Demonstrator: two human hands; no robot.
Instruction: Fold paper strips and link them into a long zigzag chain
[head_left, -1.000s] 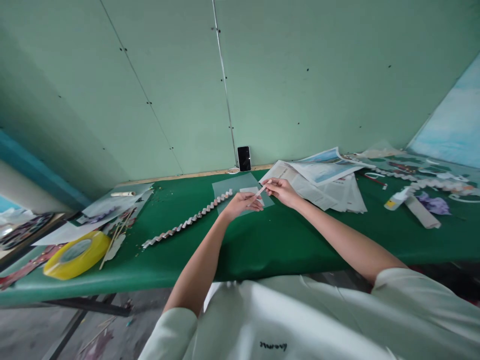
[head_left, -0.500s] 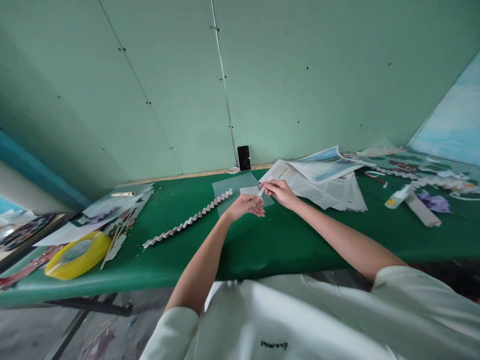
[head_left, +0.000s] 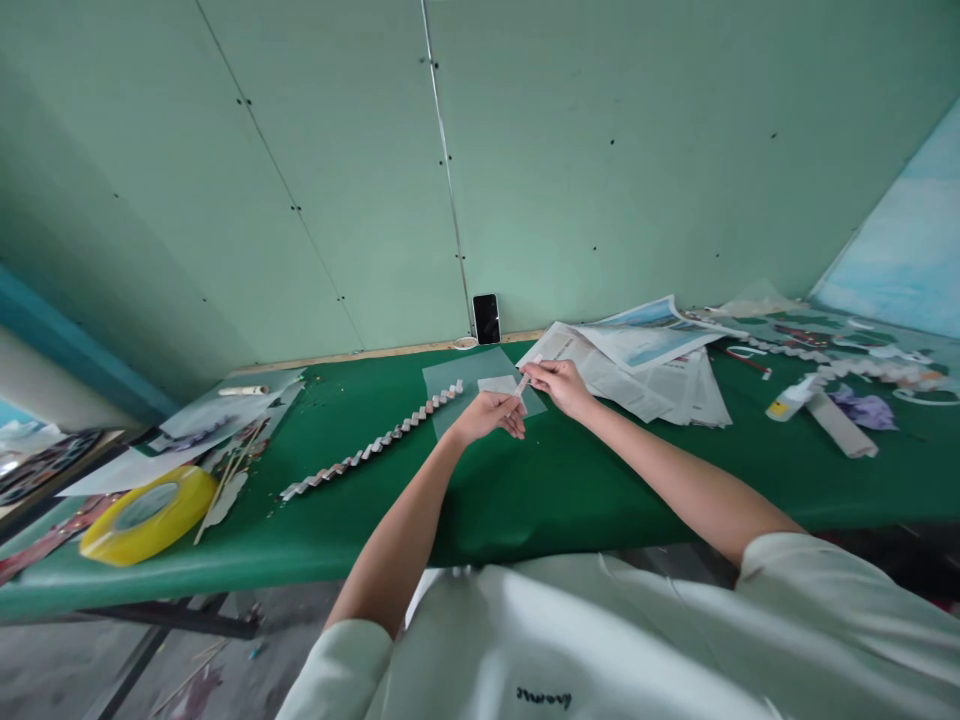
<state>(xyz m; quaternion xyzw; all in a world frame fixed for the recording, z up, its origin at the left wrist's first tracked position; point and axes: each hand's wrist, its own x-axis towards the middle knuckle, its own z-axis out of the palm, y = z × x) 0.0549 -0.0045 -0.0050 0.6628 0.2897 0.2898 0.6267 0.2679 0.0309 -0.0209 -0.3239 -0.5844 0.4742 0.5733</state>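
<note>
Between my two hands is a narrow folded paper strip point(head_left: 523, 384), pale and slanting up to the right. My left hand point(head_left: 490, 413) pinches its lower end, with the other fingers loosely curled. Its upper end is gripped by my right hand point(head_left: 556, 384) between thumb and fingertips. Beneath them a translucent sheet point(head_left: 444, 376) lies on the green table, with a small white paper piece point(head_left: 496, 383) on it. Left of my hands, a zigzag chain of folded paper point(head_left: 373, 446) stretches diagonally, its far end resting on the sheet.
Newspaper sheets point(head_left: 637, 370) are piled right of my hands. A phone point(head_left: 486, 318) leans on the wall. Yellow tape point(head_left: 148, 515) and thin sticks point(head_left: 229, 470) lie at left. A glue bottle point(head_left: 790, 398), a paper roll point(head_left: 841, 425) and purple crumpled material point(head_left: 864, 408) lie at right.
Both hands keep hold of the paper strip and have barely moved. The whole view has shifted very slightly.
</note>
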